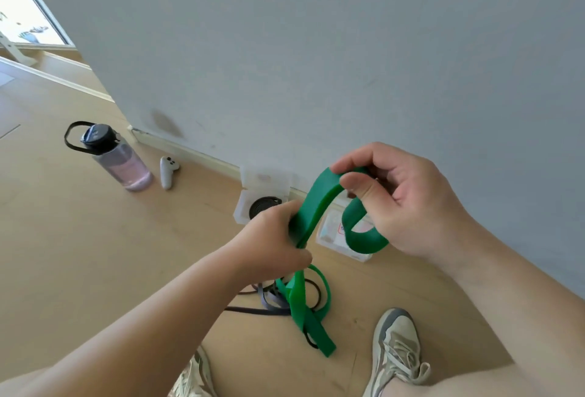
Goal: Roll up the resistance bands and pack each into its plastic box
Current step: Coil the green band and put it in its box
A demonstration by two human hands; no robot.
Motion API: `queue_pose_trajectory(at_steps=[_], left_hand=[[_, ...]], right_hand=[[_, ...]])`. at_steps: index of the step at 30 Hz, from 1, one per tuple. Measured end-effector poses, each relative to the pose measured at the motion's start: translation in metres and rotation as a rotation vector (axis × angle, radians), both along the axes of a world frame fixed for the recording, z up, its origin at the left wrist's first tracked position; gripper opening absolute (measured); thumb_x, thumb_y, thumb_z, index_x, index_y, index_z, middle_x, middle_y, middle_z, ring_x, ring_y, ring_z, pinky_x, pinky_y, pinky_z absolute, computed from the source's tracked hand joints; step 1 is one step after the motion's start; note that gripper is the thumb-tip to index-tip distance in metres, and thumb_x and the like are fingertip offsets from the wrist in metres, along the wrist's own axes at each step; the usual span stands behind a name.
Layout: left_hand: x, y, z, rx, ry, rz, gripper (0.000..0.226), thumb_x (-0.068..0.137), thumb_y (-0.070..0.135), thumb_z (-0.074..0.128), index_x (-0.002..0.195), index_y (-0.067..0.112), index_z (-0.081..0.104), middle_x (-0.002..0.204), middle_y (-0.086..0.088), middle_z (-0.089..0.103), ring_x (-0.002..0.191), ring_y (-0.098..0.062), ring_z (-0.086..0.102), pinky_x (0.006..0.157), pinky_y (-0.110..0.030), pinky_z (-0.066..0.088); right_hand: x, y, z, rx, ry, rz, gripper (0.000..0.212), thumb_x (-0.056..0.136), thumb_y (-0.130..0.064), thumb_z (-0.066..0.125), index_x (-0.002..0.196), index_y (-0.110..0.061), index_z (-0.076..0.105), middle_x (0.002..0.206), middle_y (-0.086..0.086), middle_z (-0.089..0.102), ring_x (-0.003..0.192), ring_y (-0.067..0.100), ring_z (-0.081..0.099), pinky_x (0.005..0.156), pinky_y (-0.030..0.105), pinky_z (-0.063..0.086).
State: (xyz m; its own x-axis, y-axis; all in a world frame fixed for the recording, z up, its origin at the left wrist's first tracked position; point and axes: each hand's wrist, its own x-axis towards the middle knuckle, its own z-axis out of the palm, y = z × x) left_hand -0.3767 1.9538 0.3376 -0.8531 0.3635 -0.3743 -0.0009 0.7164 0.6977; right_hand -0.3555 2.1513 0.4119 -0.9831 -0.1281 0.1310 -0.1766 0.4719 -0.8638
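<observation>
**Two hands on one green band**

Two hands hold the same green resistance band (316, 203) above the wooden floor (79, 254). The fingers (359, 186) of the right hand (408, 200) are closed narrow, the thumb pressing the flat band against the fingertips at the top of a loop that curls down and round below the palm. The left hand (275, 235) is clenched around the band lower down, where its two runs come together. From that fist the rest of the band hangs to the floor and ends in loose folds between the person's two pale sneakers: the right one (395, 349) is plain to see, the left one (193, 377) is partly cut off by the frame edge.

Tangled with those folds on the floor lie a thin black band (313, 286) and a purple-grey band (269, 298).

Beyond the hands, against the base of the white wall (316, 48), stands an open clear plastic box (243, 207) with a rolled black band (264, 205) inside, its lid tipped up against the wall. Just beside it, partly hidden behind the green loop, lies a second clear plastic box (332, 235) with a printed label.

Well off to the left stands a clear water bottle (123, 159) with a black cap and carry loop, and near it lies a white handheld controller (167, 172).
</observation>
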Motion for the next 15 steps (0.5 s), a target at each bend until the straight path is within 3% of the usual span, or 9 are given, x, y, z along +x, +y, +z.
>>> queue_pose_trajectory(at_steps=[2,4,6,8,9,12,13,15], left_hand=[[-0.002,-0.002,-0.004,-0.056,-0.044,-0.037,0.024,0.076,0.018,0.073,0.089,0.021,0.054,0.086,-0.003,0.058,0.071,-0.017,0.055,0.069,-0.039,0.055],[-0.005,-0.003,-0.005,-0.102,-0.048,-0.079,0.024,0.077,0.021,0.073,0.087,0.026,0.052,0.087,0.0,0.058,0.071,-0.012,0.053,0.069,-0.038,0.054],[-0.009,-0.004,0.001,-0.138,0.019,-0.099,0.029,0.08,0.021,0.074,0.087,0.033,0.049,0.086,0.008,0.057,0.073,-0.008,0.054,0.062,-0.028,0.048],[-0.013,-0.007,0.014,-0.112,0.116,-0.065,0.029,0.082,0.022,0.076,0.096,0.034,0.054,0.089,0.011,0.061,0.081,-0.011,0.061,0.07,-0.027,0.054],[-0.014,-0.008,0.023,-0.053,0.161,-0.024,0.029,0.083,0.022,0.078,0.1,0.033,0.058,0.09,0.01,0.065,0.084,-0.012,0.065,0.077,-0.029,0.058],[-0.005,-0.007,0.054,0.268,0.232,0.162,0.045,0.078,0.019,0.089,0.107,0.034,0.058,0.087,0.004,0.075,0.083,-0.016,0.073,0.085,-0.036,0.062],[0.0,-0.005,0.063,0.371,0.239,0.222,0.047,0.075,0.018,0.092,0.104,0.032,0.057,0.086,0.002,0.077,0.082,-0.022,0.075,0.085,-0.043,0.062],[0.008,0.002,0.074,0.492,0.253,0.285,0.047,0.072,0.018,0.095,0.094,0.03,0.055,0.086,-0.001,0.079,0.082,-0.031,0.076,0.082,-0.054,0.062]], right_hand=[[-0.001,0.012,0.001,-0.012,0.026,-0.056,0.015,0.098,-0.02,0.065,0.097,-0.034,0.071,0.083,0.0,0.072,0.079,0.03,0.067,0.075,0.039,0.056],[-0.003,0.028,-0.002,0.038,-0.002,-0.082,0.016,0.1,-0.019,0.062,0.102,-0.034,0.07,0.087,-0.005,0.072,0.081,0.023,0.067,0.077,0.035,0.056],[-0.007,0.047,-0.012,0.184,-0.109,-0.078,0.019,0.103,-0.025,0.057,0.115,-0.038,0.065,0.095,-0.013,0.07,0.09,0.014,0.067,0.084,0.031,0.055],[-0.011,0.066,-0.022,0.348,-0.232,-0.077,0.028,0.107,-0.03,0.048,0.131,-0.04,0.057,0.106,-0.016,0.066,0.101,0.01,0.065,0.097,0.034,0.052],[-0.014,0.073,-0.027,0.394,-0.286,-0.078,0.031,0.108,-0.031,0.044,0.136,-0.04,0.053,0.11,-0.014,0.066,0.103,0.008,0.064,0.097,0.033,0.051],[-0.017,0.078,-0.032,0.389,-0.469,-0.023,0.035,0.111,-0.035,0.035,0.143,-0.038,0.05,0.111,-0.014,0.069,0.107,0.003,0.062,0.08,0.014,0.041],[-0.017,0.075,-0.032,0.307,-0.536,0.008,0.035,0.111,-0.034,0.036,0.143,-0.036,0.052,0.111,-0.015,0.071,0.115,0.004,0.06,0.082,0.013,0.04],[-0.017,0.065,-0.03,0.092,-0.629,0.065,0.033,0.107,-0.038,0.045,0.136,-0.036,0.06,0.115,-0.012,0.075,0.127,0.006,0.058,0.1,0.021,0.041]])
